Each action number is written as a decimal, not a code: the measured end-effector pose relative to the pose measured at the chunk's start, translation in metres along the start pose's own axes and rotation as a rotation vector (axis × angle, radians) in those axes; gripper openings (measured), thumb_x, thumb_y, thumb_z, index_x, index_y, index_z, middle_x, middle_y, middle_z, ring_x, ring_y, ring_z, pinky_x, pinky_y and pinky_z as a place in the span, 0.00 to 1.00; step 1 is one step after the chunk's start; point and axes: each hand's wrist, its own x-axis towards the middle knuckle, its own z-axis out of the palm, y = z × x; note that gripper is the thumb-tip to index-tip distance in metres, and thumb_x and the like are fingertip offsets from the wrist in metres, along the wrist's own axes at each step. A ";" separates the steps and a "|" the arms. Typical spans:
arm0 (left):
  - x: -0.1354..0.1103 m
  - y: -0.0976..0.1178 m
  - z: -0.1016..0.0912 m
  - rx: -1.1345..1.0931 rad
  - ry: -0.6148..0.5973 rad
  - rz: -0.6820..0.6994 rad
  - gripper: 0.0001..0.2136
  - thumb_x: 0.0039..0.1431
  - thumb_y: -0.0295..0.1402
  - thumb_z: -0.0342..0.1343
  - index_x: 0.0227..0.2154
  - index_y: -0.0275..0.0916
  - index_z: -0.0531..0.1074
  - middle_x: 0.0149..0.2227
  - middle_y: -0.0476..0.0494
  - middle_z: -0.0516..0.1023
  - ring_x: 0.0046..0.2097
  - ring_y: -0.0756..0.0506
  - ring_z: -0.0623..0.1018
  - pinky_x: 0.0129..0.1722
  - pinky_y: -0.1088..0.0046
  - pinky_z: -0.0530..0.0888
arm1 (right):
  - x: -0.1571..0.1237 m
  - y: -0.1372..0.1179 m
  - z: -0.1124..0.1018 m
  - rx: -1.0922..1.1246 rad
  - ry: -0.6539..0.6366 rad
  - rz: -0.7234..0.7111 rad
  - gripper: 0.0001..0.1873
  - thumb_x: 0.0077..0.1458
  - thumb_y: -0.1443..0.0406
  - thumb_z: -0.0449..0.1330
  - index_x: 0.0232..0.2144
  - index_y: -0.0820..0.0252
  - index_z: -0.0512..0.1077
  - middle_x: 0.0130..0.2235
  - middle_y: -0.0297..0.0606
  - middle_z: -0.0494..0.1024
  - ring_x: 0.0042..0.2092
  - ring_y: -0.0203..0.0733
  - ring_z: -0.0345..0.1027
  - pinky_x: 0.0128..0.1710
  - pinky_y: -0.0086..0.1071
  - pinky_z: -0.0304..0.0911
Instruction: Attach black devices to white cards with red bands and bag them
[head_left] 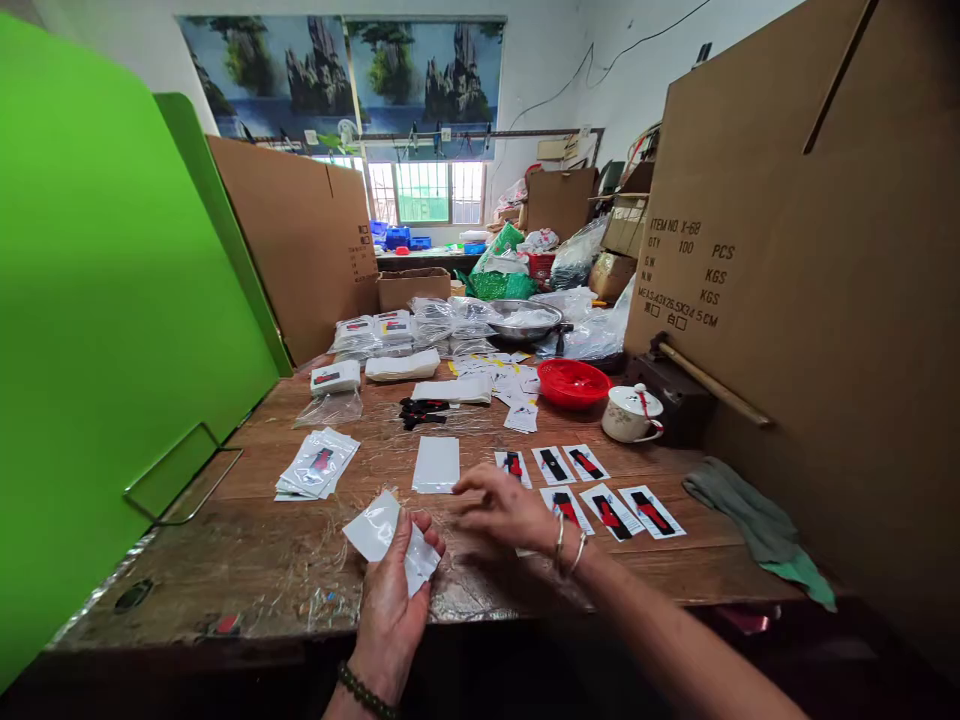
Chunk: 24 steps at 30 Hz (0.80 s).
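My left hand (395, 580) is closed around a glossy white packet (375, 527), the thumb pressing on its upper face. To the right, my right hand (506, 508) hovers over the table with fingers stretched and nothing visible in them. Its fingertips are near a stack of plain white packets (436, 466). Beyond and beside that hand lie two rows of white cards, each with a black and red strap-like item (586, 462); the hand and wrist partly cover some. On the left is a loose pile of clear-wrapped packets (319, 464), the top one showing a black and red item.
Black straps (424, 412), white paper stacks (403, 366) and scattered printed cards (521, 415) lie farther back. A red bowl (574, 384), lidded mug (631, 414), hammer (712, 380) and grey cloth (742, 510) are on the right. Cardboard (787, 250) and a green panel (112, 330) flank the table.
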 end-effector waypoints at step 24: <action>0.046 -0.064 0.096 0.214 -0.222 -0.338 0.05 0.59 0.31 0.57 0.34 0.32 0.71 0.28 0.40 0.78 0.25 0.46 0.78 0.27 0.69 0.77 | 0.108 0.079 -0.070 -0.497 -0.538 0.277 0.14 0.43 0.70 0.63 0.36 0.63 0.79 0.34 0.36 0.81 0.32 0.35 0.69 0.26 0.23 0.55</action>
